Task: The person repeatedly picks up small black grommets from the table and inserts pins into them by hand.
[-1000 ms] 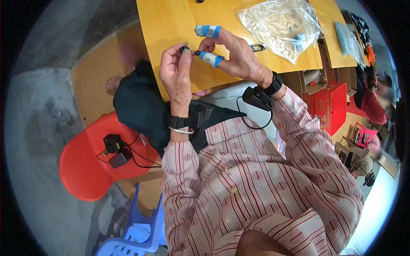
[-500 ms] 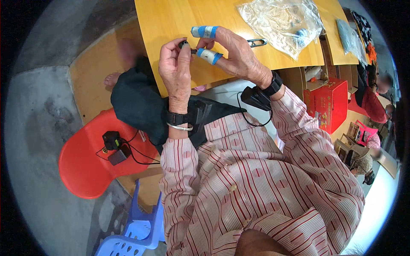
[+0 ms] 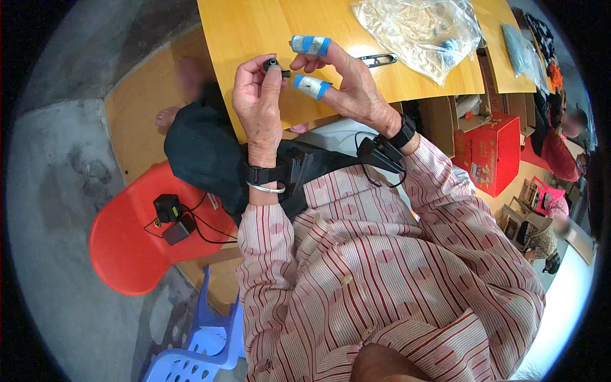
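Observation:
Between thumb and fingertips, my left hand [image 3: 259,105] pinches a small black part [image 3: 273,64] with a round end and a short stem pointing right. My right hand [image 3: 350,79] is just to the right of it, thumb and index finger apart, both wrapped in blue and whitish tape. The tip of the taped thumb is close to the stem but a narrow gap shows. Both hands are above the near left part of the yellow wooden table [image 3: 254,28]. A pair of black thread snips [image 3: 379,60] lies on the table behind my right hand.
A clear plastic bag [image 3: 414,32] with small parts lies at the back right of the table. Beside the table stands a red box [image 3: 489,156]. A red stool [image 3: 127,248] carrying black devices [image 3: 168,209] and a blue plastic chair [image 3: 203,350] are at left. People [image 3: 541,235] sit far right.
My right fingers have spread and come away from the black part's stem. My left hand still holds the part, which is now turned to show its round end and stem more plainly.

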The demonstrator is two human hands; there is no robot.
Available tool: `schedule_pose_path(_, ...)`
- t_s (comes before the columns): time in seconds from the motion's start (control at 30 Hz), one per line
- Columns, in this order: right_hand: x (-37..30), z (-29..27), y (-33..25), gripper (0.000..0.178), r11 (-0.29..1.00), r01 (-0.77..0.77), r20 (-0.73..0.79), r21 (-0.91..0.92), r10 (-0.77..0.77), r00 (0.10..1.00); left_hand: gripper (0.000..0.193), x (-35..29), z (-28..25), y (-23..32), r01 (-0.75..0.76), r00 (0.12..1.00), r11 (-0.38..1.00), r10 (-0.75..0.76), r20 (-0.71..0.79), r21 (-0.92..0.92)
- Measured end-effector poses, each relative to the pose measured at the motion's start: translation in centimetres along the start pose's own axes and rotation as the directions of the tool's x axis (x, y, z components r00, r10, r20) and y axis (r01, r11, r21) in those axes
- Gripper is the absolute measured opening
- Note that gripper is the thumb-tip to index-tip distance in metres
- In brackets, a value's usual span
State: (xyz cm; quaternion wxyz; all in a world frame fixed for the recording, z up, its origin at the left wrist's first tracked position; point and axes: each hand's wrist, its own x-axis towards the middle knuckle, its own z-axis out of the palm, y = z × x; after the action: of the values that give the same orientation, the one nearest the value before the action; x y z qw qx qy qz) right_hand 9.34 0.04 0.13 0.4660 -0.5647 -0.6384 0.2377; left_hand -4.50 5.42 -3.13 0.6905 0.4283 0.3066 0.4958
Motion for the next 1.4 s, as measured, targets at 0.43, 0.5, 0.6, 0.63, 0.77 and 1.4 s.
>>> schedule_pose_path(0.43,0.4,0.0,0.1,0.045,0.933,0.256,0.008,-0.251,-0.263,0.965,0.018,-0.3,-0.2,-0.2,0.053,0.997,0.997,-0.05,0.061,-0.05)
schedule_pose_path(0.5,0.3,-0.4,-0.2,0.044,0.956,0.195,-0.001,-0.22,-0.2,0.98,0.018,-0.3,-0.3,-0.2,0.045,0.997,0.998,-0.042,0.068,-0.039)
schedule_pose_path(0.6,0.1,-1.0,-0.1,0.042,0.99,0.085,-0.033,-0.115,-0.089,0.995,0.018,-0.2,-0.5,-0.4,0.003,0.998,1.0,-0.004,0.069,0.018)
schedule_pose_path(0.63,0.1,-1.2,-0.1,0.041,0.998,0.036,-0.058,-0.046,-0.038,0.998,0.016,-0.1,-0.4,-0.4,-0.029,0.997,0.998,0.025,0.07,0.061)
schedule_pose_path(0.77,0.1,-1.8,-0.1,0.041,0.998,-0.03,-0.032,0.05,0.032,0.999,0.017,-0.2,-0.1,-0.3,-0.03,0.995,0.997,0.024,0.102,0.065)
schedule_pose_path(1.4,0.3,-2.1,0.2,0.04,0.993,0.068,-0.021,-0.101,-0.071,0.997,0.018,-0.3,0.3,0.0,-0.067,0.99,0.982,0.044,0.132,0.178)
